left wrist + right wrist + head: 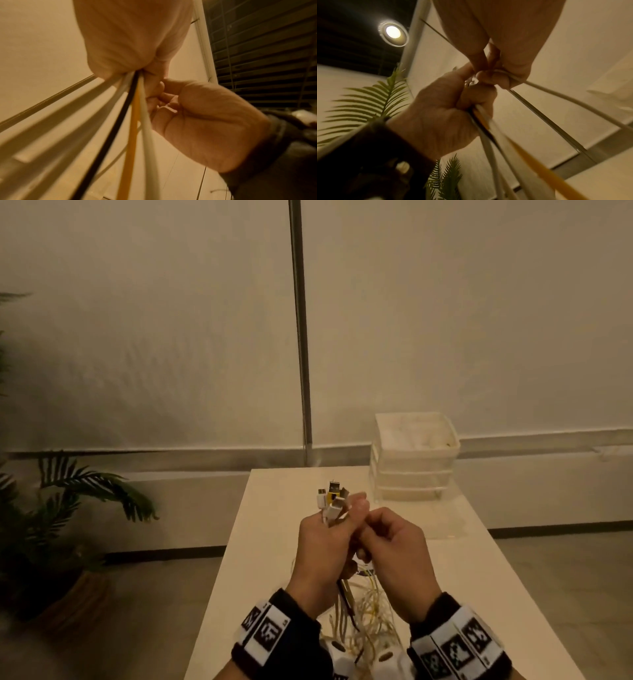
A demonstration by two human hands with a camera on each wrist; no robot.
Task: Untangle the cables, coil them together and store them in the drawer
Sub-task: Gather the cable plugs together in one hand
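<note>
On the white table (pixel 274 542) a stacked drawer unit (pixel 414 460) stands at the far right, well apart from the work, its drawers appearing closed. Left hand (pixel 322 546) is clenched round the cables (pixel 346 594) just below their plug ends (pixel 334 496), while right hand (pixel 397 556), touching it, pinches two strands with curled fingers. Risk, as judged: loose lengths heaped on the table may snag and tighten if pulled, or plugs slip from the fist.
</note>
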